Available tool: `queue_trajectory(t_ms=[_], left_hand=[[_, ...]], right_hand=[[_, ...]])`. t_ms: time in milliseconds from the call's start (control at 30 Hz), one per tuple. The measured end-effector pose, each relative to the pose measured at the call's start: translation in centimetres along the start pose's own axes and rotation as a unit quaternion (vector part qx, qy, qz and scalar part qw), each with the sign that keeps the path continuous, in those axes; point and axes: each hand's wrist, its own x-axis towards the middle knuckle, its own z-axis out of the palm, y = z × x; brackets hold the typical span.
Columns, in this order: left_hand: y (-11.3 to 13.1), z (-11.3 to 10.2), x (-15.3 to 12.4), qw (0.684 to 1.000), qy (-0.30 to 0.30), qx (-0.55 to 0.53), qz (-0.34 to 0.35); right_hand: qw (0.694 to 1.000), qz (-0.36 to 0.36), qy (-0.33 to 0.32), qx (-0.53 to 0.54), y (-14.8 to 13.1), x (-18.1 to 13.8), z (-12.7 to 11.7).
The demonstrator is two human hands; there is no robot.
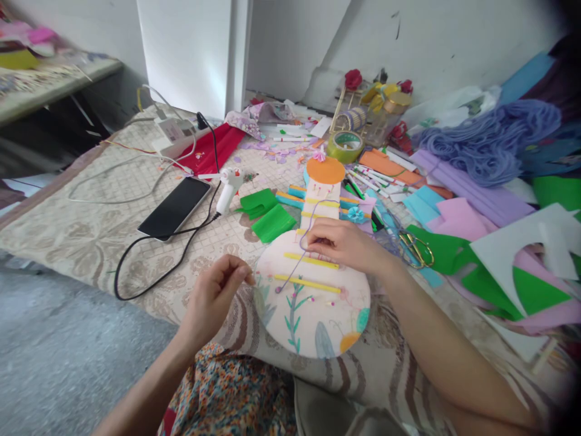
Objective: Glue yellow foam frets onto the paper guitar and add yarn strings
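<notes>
A white guitar-shaped cutout lies on the cloth, painted with leaves and crossed by yellow strips. Its neck ends in an orange oval with a pink pompom on top. My right hand is over the upper body of the guitar, fingertips pinched on a thin strand of purple yarn. That strand runs down to a small purple pin or bead near the lower yellow strip and loops up along the neck. My left hand hovers by the guitar's left edge, fingers curled together; anything between them is too small to make out.
Left of the guitar lie green crepe paper, a white glue gun and a black phone with cables around. To the right are gold-handled scissors, markers, paper scraps and blue-purple yarn. Green tape stands behind.
</notes>
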Motion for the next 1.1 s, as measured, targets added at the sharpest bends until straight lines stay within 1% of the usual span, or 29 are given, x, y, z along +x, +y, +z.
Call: queue_trajectory(t_ms=[67,133,167,233,333,433,533,600,667,733,833,900,967,1033,1100], left_hand=[[-0.1,0.1,0.3,0.997,-0.021,-0.071,-0.029],[-0.1,0.2,0.5,0.994,-0.04,-0.092,-0.032],[-0.1,0.3,0.5,0.996,-0.049,-0.074,-0.02],[0.1,0.4,0.2,0.998,-0.064,0.0,0.026],[0.4,1.0,-0.6,0.988,-0.07,0.103,0.092],[0.5,2.0,-1.2,0.98,-0.053,0.154,0.115],[0.7,2.2,-1.3,0.978,-0.057,0.168,0.11],[0.8,1.8,-1.0,0.981,-0.078,0.152,0.094],[0.7,1.0,-0.6,0.987,-0.079,0.12,0.069],[0.5,0.2,-0.1,0.995,-0.045,0.073,0.046],[0.1,-0.5,0.6,0.999,0.014,-0.008,0.039],[0.0,-0.5,1.0,0.997,0.039,-0.049,0.038],[0.1,-0.3,1.4,0.996,0.049,-0.066,0.027],[0.5,0.1,2.1,0.997,0.042,-0.063,0.016],[0.9,0.4,3.3,0.996,0.025,-0.077,0.021]], right_hand=[[1.0,-0.004,0.001,-0.001,0.1,0.0,0.0],[1.0,-0.005,0.002,-0.002,0.2,0.0,0.1],[1.0,-0.005,0.001,-0.003,0.2,0.0,0.1],[1.0,-0.006,-0.001,-0.003,0.2,0.1,0.1],[1.0,-0.005,-0.003,-0.001,0.2,0.1,0.1],[1.0,-0.003,-0.002,0.0,0.2,0.0,0.0],[1.0,-0.006,0.003,-0.002,0.2,0.0,0.1],[1.0,-0.006,0.004,-0.002,0.2,0.0,0.1],[1.0,-0.004,0.002,-0.003,0.2,0.1,0.1],[1.0,-0.005,0.003,-0.004,0.1,0.1,0.1],[1.0,-0.009,0.006,-0.005,0.1,0.1,0.1],[1.0,-0.009,0.005,-0.005,0.2,0.1,0.1],[1.0,-0.012,0.004,-0.005,0.3,0.0,0.2],[1.0,-0.012,0.003,-0.006,0.3,0.0,0.2],[1.0,-0.008,0.003,-0.006,0.3,0.0,0.2]])
